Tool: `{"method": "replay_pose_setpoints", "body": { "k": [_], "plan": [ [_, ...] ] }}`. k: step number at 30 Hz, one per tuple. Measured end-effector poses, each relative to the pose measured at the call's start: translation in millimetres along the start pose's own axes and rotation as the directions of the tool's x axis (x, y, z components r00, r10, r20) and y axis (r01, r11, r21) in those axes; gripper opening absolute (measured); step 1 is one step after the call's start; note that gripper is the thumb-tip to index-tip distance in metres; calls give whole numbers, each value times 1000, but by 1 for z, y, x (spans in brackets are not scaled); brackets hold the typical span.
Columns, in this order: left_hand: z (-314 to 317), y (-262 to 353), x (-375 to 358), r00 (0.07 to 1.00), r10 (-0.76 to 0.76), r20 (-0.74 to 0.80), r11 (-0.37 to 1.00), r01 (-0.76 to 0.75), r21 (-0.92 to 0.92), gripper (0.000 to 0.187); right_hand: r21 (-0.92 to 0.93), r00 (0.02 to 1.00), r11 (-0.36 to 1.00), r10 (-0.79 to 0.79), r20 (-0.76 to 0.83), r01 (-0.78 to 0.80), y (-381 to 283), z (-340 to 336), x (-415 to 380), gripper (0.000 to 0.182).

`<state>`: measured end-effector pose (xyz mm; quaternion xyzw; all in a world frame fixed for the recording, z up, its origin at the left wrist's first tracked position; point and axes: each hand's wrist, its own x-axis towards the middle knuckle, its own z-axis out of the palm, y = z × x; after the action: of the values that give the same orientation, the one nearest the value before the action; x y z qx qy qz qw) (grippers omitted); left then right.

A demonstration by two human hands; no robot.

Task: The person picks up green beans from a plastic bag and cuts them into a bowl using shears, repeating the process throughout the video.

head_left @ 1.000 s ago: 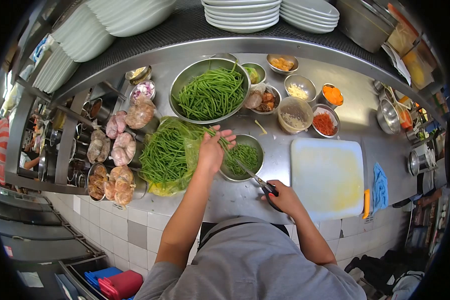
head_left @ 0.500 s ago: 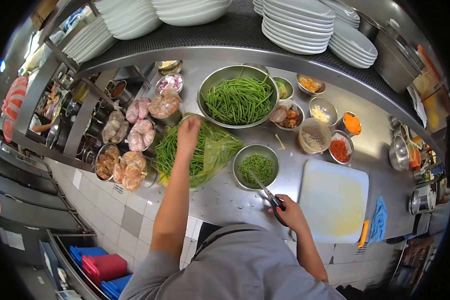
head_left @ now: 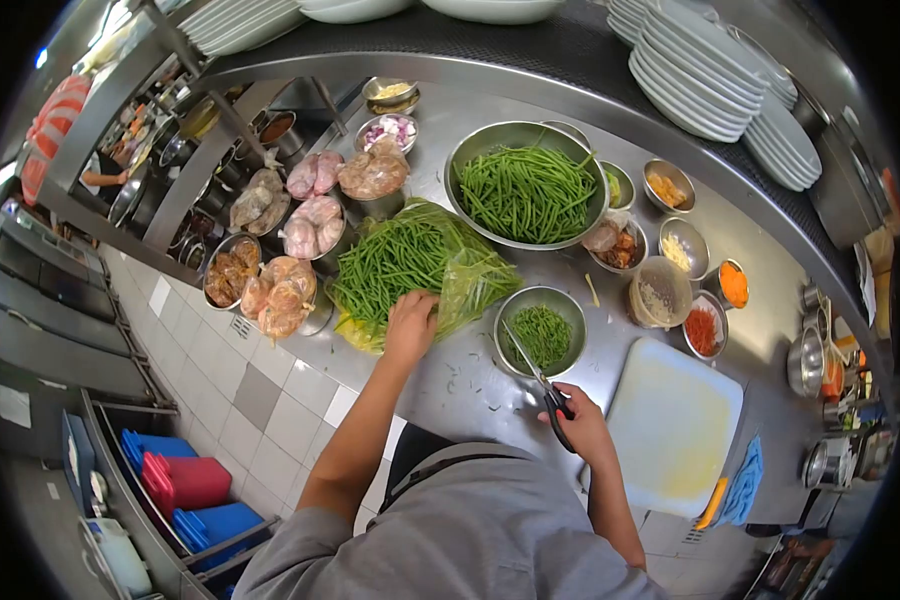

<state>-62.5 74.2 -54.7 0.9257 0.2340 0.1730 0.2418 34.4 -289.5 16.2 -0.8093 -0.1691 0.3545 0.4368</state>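
My left hand (head_left: 412,326) lies at the near edge of a heap of long green beans (head_left: 385,265) on a yellow plastic bag (head_left: 480,275). Its fingers curl down into the beans, and the fingertips are partly hidden. With my right hand (head_left: 582,428) I grip black-handled scissors (head_left: 558,403). Their blades point into a metal bowl (head_left: 579,352) of short-cut green beans (head_left: 542,336). Behind it stands a larger metal bowl (head_left: 454,200) full of long green beans (head_left: 526,194).
On my right lie a white cutting board (head_left: 675,420), an orange-handled knife (head_left: 711,503) and a blue cloth (head_left: 742,482). Small containers, including shredded carrot (head_left: 703,331), stand behind. Bagged meat (head_left: 315,228) sits at left. A shelf with stacked plates (head_left: 695,75) overhangs the back.
My left hand has come down and nearer to me, from the far side of the bean heap to its near edge. The right hand still holds the scissors at the bowl. The view has shifted.
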Motion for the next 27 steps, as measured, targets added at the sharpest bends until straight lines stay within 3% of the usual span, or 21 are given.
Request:
{"method": "replay_pose_setpoints", "body": {
  "k": [4,6,7,10,12,16,18,23,25,27],
  "plan": [
    [-14,-1,23,998,-27,-50,1000,27,9,40,76,1000,997,-8,9,8,8,-4,-6,63],
    [-20,-4,38,971,45,-235,997,-28,75,51,164,1000,986,26,3,-26,9,-5,-9,63],
    [-15,-11,43,971,47,-233,997,-30,76,51,167,1000,986,27,2,-27,12,-5,-9,63],
    [-11,-22,50,978,46,-202,975,0,223,60,169,1000,985,15,-7,-13,16,-3,-9,62],
    [-12,-21,49,1000,17,-13,948,-12,317,55,126,999,991,47,12,-48,13,-2,-9,62],
    [-10,-15,46,992,-25,123,946,-16,323,39,108,1000,994,27,-13,-26,15,1,-9,62],
    [-14,-13,48,999,-30,44,967,18,253,26,118,1000,993,27,-15,-25,16,1,-10,62],
    [-45,-19,59,996,-68,-66,997,71,40,27,167,999,986,7,-51,2,34,0,-10,61],
    [-59,-25,65,988,57,-144,997,-63,-38,27,172,999,985,2,-47,6,32,1,-9,60],
    [-68,-28,67,991,62,-121,996,-68,-50,27,162,999,987,4,-36,2,27,-1,-8,59]
  ]
}}
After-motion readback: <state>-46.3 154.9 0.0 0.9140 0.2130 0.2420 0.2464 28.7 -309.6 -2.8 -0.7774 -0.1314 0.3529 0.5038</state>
